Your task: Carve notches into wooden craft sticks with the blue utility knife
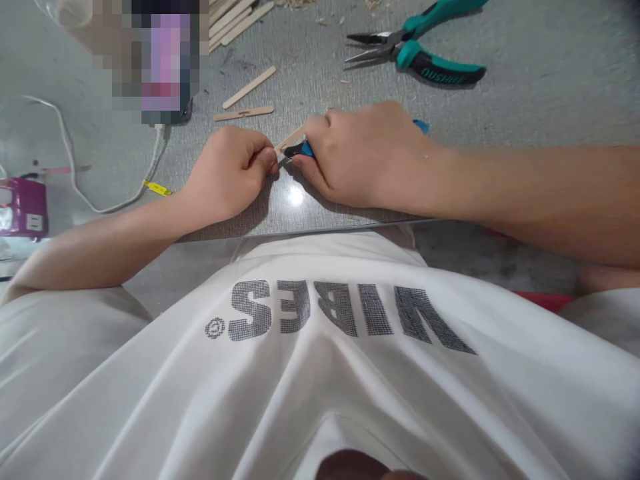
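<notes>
My left hand (233, 170) is closed in a pinch on one end of a thin wooden craft stick (290, 139), low over the grey table (525, 100). My right hand (360, 157) is wrapped round a small blue-handled cutting tool (303, 149). The tool's dark jaws meet the stick right beside my left fingertips. A bit of blue handle (421, 125) shows behind my right hand. Most of the stick is hidden by my fingers.
Teal-handled long-nose pliers (415, 50) lie at the back right. Two loose sticks (249, 88) lie behind my hands and several more are piled at the top (235, 20). A white cable (75, 167) and a purple box (23, 207) sit at the left. Wood chips are scattered about.
</notes>
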`<state>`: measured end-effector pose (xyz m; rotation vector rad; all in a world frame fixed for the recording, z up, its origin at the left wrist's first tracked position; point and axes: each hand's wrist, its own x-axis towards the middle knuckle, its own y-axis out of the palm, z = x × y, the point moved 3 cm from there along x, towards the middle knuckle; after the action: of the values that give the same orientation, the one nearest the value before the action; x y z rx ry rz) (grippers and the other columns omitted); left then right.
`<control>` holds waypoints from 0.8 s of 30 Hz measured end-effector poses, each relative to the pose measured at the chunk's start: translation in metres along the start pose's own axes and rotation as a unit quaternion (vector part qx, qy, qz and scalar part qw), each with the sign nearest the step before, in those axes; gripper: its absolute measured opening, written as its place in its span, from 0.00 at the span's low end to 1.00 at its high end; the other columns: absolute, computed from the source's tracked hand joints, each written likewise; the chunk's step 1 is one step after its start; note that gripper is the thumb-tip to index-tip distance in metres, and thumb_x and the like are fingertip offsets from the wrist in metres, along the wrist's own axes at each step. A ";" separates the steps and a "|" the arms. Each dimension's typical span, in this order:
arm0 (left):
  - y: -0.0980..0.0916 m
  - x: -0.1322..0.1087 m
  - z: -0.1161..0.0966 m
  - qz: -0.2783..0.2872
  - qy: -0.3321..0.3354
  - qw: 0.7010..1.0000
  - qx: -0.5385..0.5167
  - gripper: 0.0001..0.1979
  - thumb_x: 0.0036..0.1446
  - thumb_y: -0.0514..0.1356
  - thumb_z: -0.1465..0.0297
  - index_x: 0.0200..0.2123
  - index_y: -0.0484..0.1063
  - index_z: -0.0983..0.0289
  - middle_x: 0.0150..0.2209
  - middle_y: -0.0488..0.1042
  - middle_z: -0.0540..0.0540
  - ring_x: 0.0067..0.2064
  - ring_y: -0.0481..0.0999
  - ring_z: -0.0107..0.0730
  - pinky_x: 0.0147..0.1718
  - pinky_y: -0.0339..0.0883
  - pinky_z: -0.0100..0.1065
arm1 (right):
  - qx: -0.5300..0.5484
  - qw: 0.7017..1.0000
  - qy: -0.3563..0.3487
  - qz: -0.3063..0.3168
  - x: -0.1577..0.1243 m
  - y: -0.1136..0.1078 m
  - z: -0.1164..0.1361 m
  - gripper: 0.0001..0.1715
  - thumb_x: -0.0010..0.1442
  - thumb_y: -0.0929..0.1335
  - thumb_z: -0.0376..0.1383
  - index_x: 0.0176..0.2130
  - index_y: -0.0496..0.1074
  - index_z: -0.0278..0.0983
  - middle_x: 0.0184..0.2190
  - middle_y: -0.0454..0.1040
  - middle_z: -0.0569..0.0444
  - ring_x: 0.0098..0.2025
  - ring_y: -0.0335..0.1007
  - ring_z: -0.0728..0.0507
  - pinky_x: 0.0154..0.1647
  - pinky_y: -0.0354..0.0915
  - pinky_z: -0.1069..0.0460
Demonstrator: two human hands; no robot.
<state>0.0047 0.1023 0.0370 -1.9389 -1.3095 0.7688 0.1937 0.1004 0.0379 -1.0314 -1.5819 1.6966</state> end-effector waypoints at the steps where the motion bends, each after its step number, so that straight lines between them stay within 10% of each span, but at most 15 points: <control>1: 0.000 0.000 0.001 -0.005 0.003 1.000 -0.015 0.17 0.69 0.57 0.63 0.26 0.72 0.57 0.19 0.69 0.52 0.29 0.70 0.39 0.32 0.59 0.42 | 0.001 1.000 0.003 0.001 0.000 0.000 0.001 0.36 0.82 0.53 0.52 0.65 0.71 0.29 0.56 0.81 0.32 0.59 0.83 0.22 0.55 0.79 0.32; 24: 0.000 0.000 0.007 -0.047 0.038 0.998 -0.033 0.16 0.70 0.58 0.66 0.27 0.74 0.57 0.20 0.70 0.50 0.29 0.72 0.37 0.33 0.59 0.41 | -0.007 1.000 0.011 -0.018 -0.001 0.003 -0.003 0.37 0.81 0.53 0.53 0.66 0.70 0.29 0.56 0.80 0.31 0.56 0.84 0.21 0.50 0.79 0.32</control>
<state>-0.0004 0.1032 0.0328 -1.9226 -1.3849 0.6084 0.1969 0.1012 0.0349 -1.0184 -1.5911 1.6483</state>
